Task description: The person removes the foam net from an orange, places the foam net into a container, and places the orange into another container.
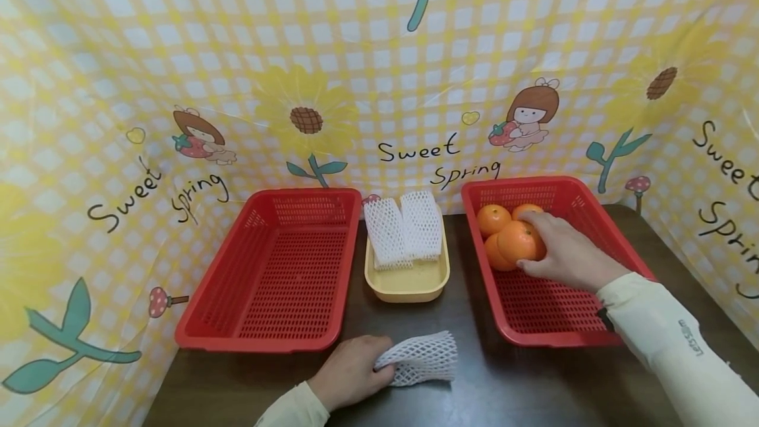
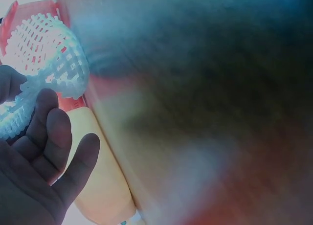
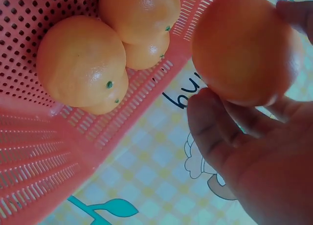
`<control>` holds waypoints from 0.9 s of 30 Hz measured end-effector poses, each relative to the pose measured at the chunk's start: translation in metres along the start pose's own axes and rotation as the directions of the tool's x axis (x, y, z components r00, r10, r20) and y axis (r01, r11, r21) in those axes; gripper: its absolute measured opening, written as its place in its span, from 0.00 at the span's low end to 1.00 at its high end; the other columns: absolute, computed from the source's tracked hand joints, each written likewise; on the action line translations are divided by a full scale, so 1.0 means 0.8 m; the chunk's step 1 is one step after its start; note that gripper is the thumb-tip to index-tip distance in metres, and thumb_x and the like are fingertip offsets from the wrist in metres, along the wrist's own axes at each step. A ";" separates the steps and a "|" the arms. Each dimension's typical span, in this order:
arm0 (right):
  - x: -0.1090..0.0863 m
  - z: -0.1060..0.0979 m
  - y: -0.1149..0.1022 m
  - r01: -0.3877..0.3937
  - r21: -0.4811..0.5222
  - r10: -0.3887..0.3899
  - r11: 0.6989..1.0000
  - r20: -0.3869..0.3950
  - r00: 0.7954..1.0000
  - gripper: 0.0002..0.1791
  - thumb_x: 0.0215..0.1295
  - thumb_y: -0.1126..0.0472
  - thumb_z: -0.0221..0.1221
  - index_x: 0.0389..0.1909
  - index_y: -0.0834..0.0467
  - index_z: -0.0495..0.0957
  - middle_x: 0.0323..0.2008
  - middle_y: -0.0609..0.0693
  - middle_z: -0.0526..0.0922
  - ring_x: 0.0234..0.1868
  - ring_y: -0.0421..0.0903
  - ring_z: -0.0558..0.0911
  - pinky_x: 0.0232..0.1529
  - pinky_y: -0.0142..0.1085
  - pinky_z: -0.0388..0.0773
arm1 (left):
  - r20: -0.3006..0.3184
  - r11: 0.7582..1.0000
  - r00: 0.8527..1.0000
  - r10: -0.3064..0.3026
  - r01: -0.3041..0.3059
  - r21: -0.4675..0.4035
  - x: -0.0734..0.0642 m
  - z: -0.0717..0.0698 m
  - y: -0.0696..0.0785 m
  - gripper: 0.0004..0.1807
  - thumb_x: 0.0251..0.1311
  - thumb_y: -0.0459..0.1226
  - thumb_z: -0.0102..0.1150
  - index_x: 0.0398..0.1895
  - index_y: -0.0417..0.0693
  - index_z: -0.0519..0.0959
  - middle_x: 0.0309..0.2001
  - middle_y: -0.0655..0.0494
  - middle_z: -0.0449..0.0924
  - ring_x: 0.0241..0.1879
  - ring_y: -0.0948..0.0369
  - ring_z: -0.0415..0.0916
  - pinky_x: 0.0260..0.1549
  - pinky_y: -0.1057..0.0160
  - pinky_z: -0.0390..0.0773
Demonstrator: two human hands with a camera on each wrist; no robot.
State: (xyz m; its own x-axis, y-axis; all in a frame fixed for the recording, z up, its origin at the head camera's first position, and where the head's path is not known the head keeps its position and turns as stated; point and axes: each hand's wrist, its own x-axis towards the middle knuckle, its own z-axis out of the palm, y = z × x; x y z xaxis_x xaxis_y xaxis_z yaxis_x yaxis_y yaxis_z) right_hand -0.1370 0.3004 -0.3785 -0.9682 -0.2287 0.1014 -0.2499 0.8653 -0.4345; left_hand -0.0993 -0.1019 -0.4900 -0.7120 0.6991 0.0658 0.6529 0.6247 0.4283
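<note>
My left hand (image 1: 354,369) pinches a white foam fruit net (image 1: 420,359) by one end, just over the near part of the table. The left wrist view shows the net (image 2: 68,63) with its mesh mouth spread, held by thumb and forefinger while the other fingers stay off it. Inside the right red basket (image 1: 569,336), my right hand (image 1: 563,250) grips an orange (image 1: 519,244) above several other oranges (image 1: 493,221). In the right wrist view, that orange (image 3: 244,49) sits between thumb and fingers, apart from the oranges (image 3: 80,61) in the basket.
A second red basket (image 1: 340,295) stands at the left with nothing in it. Between the baskets, a pale yellow tray (image 1: 409,295) holds more white foam nets (image 1: 385,232). A yellow checked cloth (image 1: 379,71) hangs behind and beside the dark table (image 1: 504,387).
</note>
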 end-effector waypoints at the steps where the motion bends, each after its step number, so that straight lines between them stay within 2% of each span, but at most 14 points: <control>1: 0.001 0.000 0.001 -0.009 -0.003 0.009 1.000 0.022 1.000 0.47 0.53 0.51 0.74 0.70 0.57 0.62 0.58 0.59 0.74 0.53 0.57 0.73 0.50 0.57 0.76 | 0.002 1.000 1.000 -0.001 0.001 -0.002 0.000 0.000 0.000 0.12 0.58 0.41 0.64 0.25 0.61 0.69 0.23 0.72 0.66 0.24 0.68 0.65 0.24 0.65 0.66; 7: 0.009 0.005 0.009 -0.052 -0.002 0.052 0.999 0.172 0.984 0.47 0.49 0.46 0.76 0.68 0.55 0.66 0.52 0.53 0.79 0.48 0.53 0.77 0.46 0.54 0.79 | 0.014 1.000 1.000 0.004 -0.004 -0.015 0.000 -0.001 0.002 0.12 0.58 0.41 0.64 0.25 0.61 0.70 0.23 0.72 0.66 0.24 0.68 0.65 0.24 0.66 0.66; 14: 0.017 0.011 0.010 -0.120 0.017 0.108 0.993 0.331 0.937 0.50 0.42 0.45 0.78 0.67 0.54 0.68 0.52 0.52 0.78 0.50 0.54 0.75 0.44 0.54 0.80 | -0.001 1.000 1.000 0.019 -0.019 -0.013 0.001 -0.001 0.002 0.12 0.57 0.40 0.64 0.24 0.61 0.69 0.23 0.72 0.66 0.24 0.69 0.64 0.23 0.66 0.66; 21: 0.018 0.019 0.007 -0.143 0.020 0.124 0.990 0.389 0.913 0.51 0.40 0.48 0.80 0.68 0.54 0.68 0.50 0.49 0.79 0.51 0.53 0.75 0.43 0.53 0.80 | -0.011 1.000 1.000 0.014 -0.014 -0.013 0.002 -0.001 0.004 0.12 0.56 0.40 0.65 0.24 0.61 0.69 0.23 0.72 0.66 0.24 0.68 0.64 0.23 0.66 0.66; 27: 0.021 0.024 0.006 -0.132 -0.016 0.127 0.991 0.413 0.902 0.55 0.38 0.45 0.81 0.69 0.55 0.65 0.51 0.53 0.77 0.51 0.56 0.75 0.46 0.59 0.78 | -0.008 1.000 1.000 0.019 -0.019 -0.002 0.003 0.000 0.004 0.12 0.57 0.41 0.65 0.24 0.61 0.70 0.24 0.72 0.66 0.24 0.69 0.65 0.23 0.67 0.66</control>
State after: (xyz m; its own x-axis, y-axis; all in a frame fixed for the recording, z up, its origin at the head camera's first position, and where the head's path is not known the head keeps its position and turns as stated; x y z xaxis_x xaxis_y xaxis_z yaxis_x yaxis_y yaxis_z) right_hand -0.1542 0.2923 -0.3965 -0.9000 -0.2807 -0.3336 -0.1197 0.8949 -0.4300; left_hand -0.0993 -0.0980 -0.4888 -0.7011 0.7085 0.0809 0.6660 0.6101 0.4291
